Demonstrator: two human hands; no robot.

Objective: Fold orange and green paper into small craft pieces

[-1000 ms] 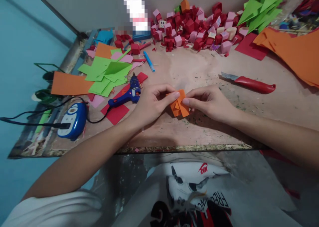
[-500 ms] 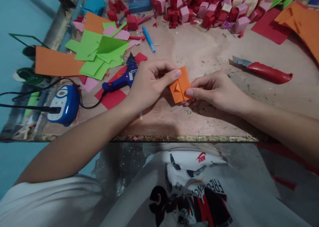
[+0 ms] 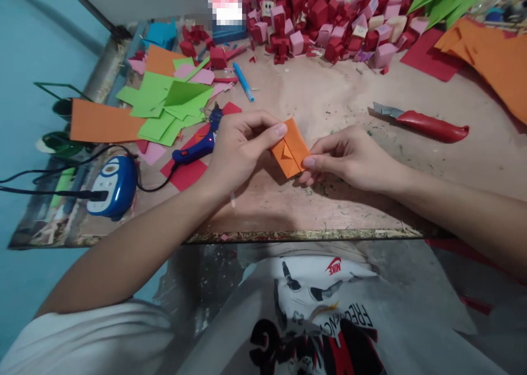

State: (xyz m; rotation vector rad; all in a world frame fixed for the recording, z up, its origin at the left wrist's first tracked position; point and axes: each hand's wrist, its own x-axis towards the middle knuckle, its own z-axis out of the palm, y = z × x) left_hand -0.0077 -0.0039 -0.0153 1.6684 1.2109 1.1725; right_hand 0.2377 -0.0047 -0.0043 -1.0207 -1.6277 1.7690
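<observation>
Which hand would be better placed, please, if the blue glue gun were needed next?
Probably the left hand: the glue gun lies beside it, while the right hand is beyond the folded orange paper. Both hold that paper, so the left would need to let go first.

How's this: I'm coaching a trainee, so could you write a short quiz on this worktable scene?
1. True or false: the left hand and right hand both hold the folded orange paper.
2. Which tool lies on the right side of the wooden table? A) blue plastic glue gun B) red-handled metal knife C) slim blue pen
3. Fill in: the piled small paper boxes are mostly red and ____.
Key: 1 true; 2 B; 3 pink.
</observation>
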